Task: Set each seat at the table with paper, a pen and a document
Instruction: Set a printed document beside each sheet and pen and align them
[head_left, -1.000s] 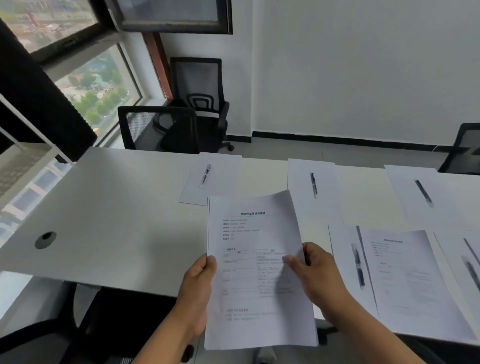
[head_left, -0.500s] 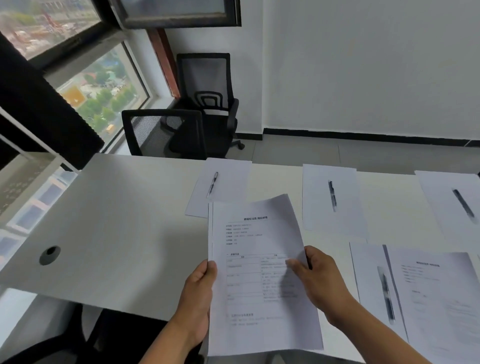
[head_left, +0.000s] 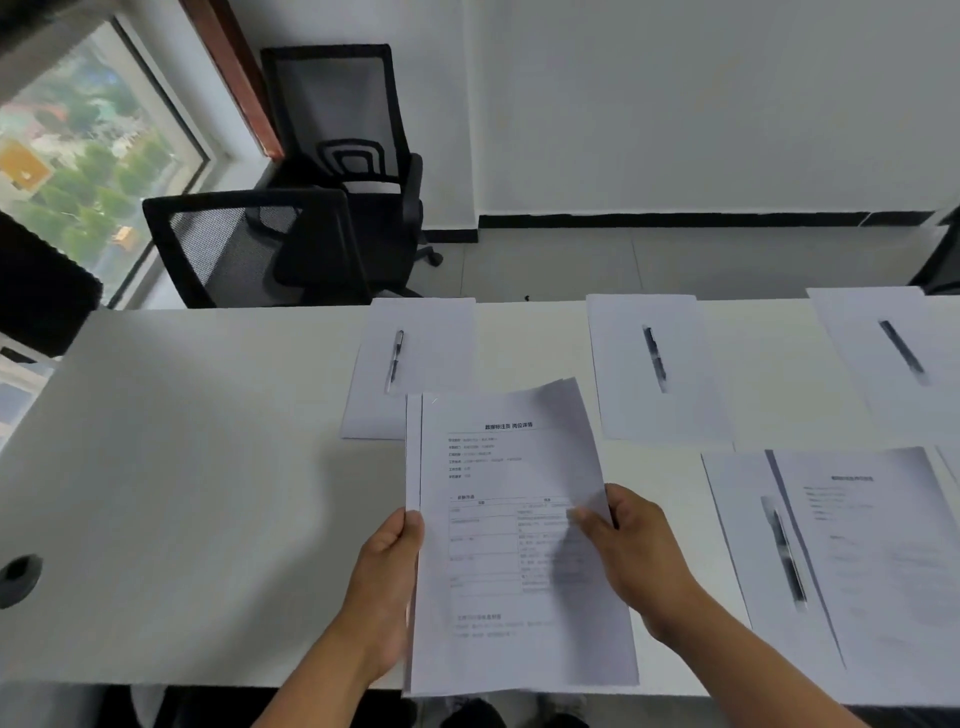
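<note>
Both hands hold a stack of documents (head_left: 514, 540) above the table (head_left: 208, 441): left hand (head_left: 387, 577) grips its left edge, right hand (head_left: 631, 551) pinches the top sheet (thumb on print). Sheets (head_left: 410, 364) with pens (head_left: 395, 358) lie beyond.

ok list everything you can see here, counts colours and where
table: 1, white, across the foreground
cable hole: 1, dark, table's left edge
blank paper sheets: 3, white, far side of the table, at
pens: 4, dark, one on each far sheet and one on the near right sheet
printed document: 1, white, near right, lying beside that pen
document stack: 1, white with black print, held above the near edge
office chairs: 2, black mesh, behind the table by the window
window: 1, upper left
left hand: holds the stack's left edge
right hand: pinches the stack's right edge
</note>
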